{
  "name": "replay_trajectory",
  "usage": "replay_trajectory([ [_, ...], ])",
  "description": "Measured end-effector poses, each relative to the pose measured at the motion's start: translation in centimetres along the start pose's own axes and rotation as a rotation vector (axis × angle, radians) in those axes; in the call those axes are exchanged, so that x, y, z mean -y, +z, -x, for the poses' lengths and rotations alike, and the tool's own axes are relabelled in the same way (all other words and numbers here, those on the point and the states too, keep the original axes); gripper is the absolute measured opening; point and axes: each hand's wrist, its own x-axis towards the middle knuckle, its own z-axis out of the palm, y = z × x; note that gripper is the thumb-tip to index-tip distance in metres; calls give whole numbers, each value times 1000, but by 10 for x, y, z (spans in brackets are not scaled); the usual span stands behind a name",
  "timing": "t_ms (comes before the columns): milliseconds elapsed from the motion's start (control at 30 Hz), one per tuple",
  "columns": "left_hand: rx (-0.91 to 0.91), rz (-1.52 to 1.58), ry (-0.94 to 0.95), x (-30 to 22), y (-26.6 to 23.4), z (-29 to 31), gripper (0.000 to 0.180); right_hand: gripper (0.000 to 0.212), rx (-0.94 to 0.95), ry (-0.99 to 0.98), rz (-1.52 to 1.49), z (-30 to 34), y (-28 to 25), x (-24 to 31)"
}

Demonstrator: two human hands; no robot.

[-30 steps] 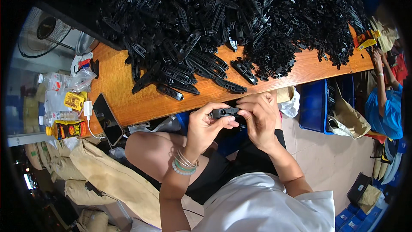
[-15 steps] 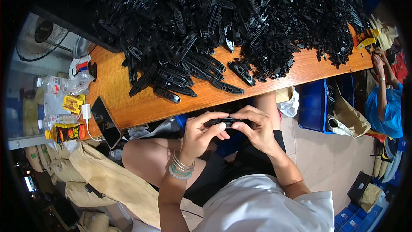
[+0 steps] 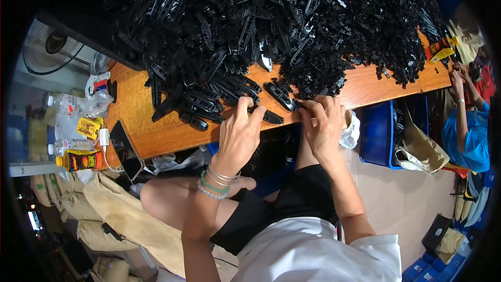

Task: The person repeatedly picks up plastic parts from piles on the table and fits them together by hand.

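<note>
At the table's near edge, my left hand [image 3: 240, 133] reaches into the long black plastic parts [image 3: 203, 99], its thumb and forefinger apart at the fingertips. Just right of that thumb lies the pointed end of one long black part [image 3: 273, 118]. My right hand [image 3: 326, 128] is over the edge beside the heap of small black plastic pieces [image 3: 323, 81]. Its thumb and forefinger are bent close together; whatever sits between them is too small or hidden. A black slotted part [image 3: 280, 96] lies on the wood between both hands.
Black parts heap high across the wooden table [image 3: 141, 130]. A phone [image 3: 125, 149], a cable and bottles [image 3: 86, 160] stand on the left, near a fan [image 3: 52, 47]. On the right are a blue bin [image 3: 377, 136] and a co-worker in a blue top [image 3: 464, 136].
Both hands have moved forward from above my lap to the table and have separated. The black part they held between them is no longer visible there. The view has shifted slightly.
</note>
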Motion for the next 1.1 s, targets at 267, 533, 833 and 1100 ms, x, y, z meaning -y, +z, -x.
replay_trajectory([
  [267, -72, 778, -431, -17, -6, 31, 22, 22, 95, -48, -67, 1, 11, -6],
  [533, -57, 1459, -667, 4, -1, 50, 26, 24, 79, 484, -1008, 10, -7, 11],
  [833, -2, 1131, -530, -17, -21, 48, 25, 16, 173, 491, -1192, 26, -15, 23],
  [1100, -53, 1213, -492, -25, -8, 56, 34, 15, 150, 674, -1164, 29, -19, 62],
])
